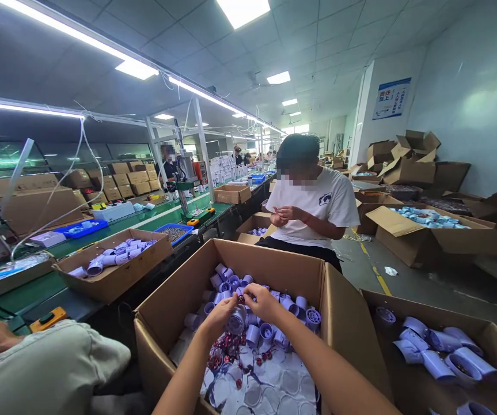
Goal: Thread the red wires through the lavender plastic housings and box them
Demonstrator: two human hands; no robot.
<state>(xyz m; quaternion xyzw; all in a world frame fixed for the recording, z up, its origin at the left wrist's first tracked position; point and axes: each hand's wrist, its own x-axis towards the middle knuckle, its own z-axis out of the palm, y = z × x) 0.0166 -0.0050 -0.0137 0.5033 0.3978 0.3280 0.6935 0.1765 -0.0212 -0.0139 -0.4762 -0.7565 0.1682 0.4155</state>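
Fingers of the left hand (220,317) and right hand (266,304) pinched 1 red part (241,299) above lilac cups (253,334) inside the large carton (278,266); handling appeared unfinished, completed quantity indeterminable.

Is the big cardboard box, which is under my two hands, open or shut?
Open. No flap covers the top of the cardboard box, and the purple plastic parts inside it are visible.
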